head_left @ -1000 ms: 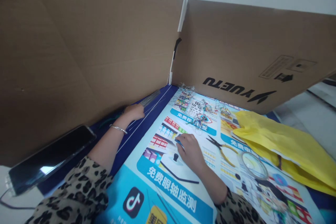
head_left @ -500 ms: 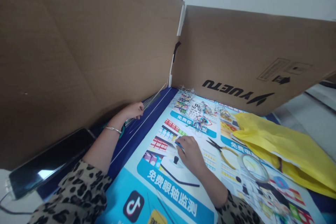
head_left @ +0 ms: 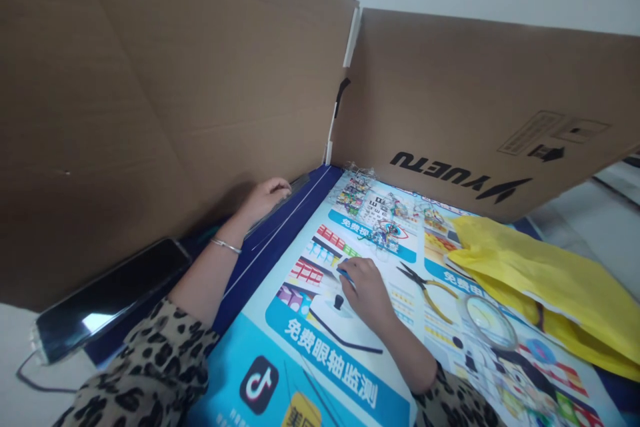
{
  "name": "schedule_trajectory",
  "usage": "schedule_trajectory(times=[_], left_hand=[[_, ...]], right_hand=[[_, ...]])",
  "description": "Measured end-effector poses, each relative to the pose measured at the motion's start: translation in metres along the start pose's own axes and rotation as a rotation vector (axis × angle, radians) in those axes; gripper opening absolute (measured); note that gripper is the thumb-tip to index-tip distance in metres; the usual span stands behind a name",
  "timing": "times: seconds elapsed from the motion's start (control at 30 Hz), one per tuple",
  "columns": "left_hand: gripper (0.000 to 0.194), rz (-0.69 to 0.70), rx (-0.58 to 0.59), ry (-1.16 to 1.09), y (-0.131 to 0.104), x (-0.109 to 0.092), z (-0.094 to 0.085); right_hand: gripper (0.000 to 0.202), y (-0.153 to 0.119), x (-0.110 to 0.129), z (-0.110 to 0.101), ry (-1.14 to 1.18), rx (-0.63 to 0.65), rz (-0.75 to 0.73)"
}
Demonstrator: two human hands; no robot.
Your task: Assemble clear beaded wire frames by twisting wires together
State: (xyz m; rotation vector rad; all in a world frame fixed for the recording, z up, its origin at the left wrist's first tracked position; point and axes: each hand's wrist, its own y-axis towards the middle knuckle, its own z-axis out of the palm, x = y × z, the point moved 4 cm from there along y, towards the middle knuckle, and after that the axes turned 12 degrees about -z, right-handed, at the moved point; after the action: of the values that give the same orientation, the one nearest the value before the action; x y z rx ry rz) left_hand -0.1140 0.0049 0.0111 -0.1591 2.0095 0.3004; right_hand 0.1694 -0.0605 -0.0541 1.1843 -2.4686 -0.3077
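My left hand (head_left: 267, 199) is at the foot of the left cardboard wall, fingers curled over a bundle of thin, clear strips or wires (head_left: 299, 185) on the dark blue edge of the printed sheet. What its fingertips grip is too small to tell. My right hand (head_left: 364, 285) rests on the printed sheet (head_left: 295, 363), thumb and fingers pinched around a small blue item (head_left: 345, 273). Right of it lie pliers (head_left: 430, 290) with yellow handles, jaws apart, and a round clear roll (head_left: 489, 321). Tangled wire pieces (head_left: 383, 235) are scattered beyond my right hand.
Cardboard walls stand at the left (head_left: 200, 67) and at the back right (head_left: 450, 93), meeting in a corner. A dark phone (head_left: 110, 300) with a cable lies at the left. A yellow bag (head_left: 545, 280) lies at the right. More tangled wire (head_left: 361, 172) sits near the corner.
My left hand has moved slightly forward and right along the wall, and the long thin strand raised from its fingers no longer shows. My right hand keeps its pinch on the blue item.
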Motion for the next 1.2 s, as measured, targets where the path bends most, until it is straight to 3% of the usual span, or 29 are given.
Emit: schedule_trajectory(times=[0.17,0.53,0.73,0.9,1.2], left_hand=[[0.017,0.018,-0.034,0.020,-0.001,0.008,0.015],[0.021,-0.070,-0.102,-0.100,0.015,0.036,-0.016],[0.020,-0.168,0.028,-0.120,0.015,0.046,-0.004],[0.020,-0.221,0.098,-0.134,0.010,0.043,0.000],[0.028,-0.335,0.426,-0.198,-0.004,0.030,0.022]], right_hand=[[0.021,-0.001,0.000,0.000,-0.006,-0.008,-0.017],[0.021,-0.001,-0.004,0.004,-0.011,-0.018,-0.033],[0.021,-0.002,-0.004,0.004,-0.006,-0.027,-0.039],[0.022,-0.002,-0.003,0.002,0.010,-0.029,-0.045],[0.021,0.001,0.003,-0.003,0.025,-0.039,-0.012]])
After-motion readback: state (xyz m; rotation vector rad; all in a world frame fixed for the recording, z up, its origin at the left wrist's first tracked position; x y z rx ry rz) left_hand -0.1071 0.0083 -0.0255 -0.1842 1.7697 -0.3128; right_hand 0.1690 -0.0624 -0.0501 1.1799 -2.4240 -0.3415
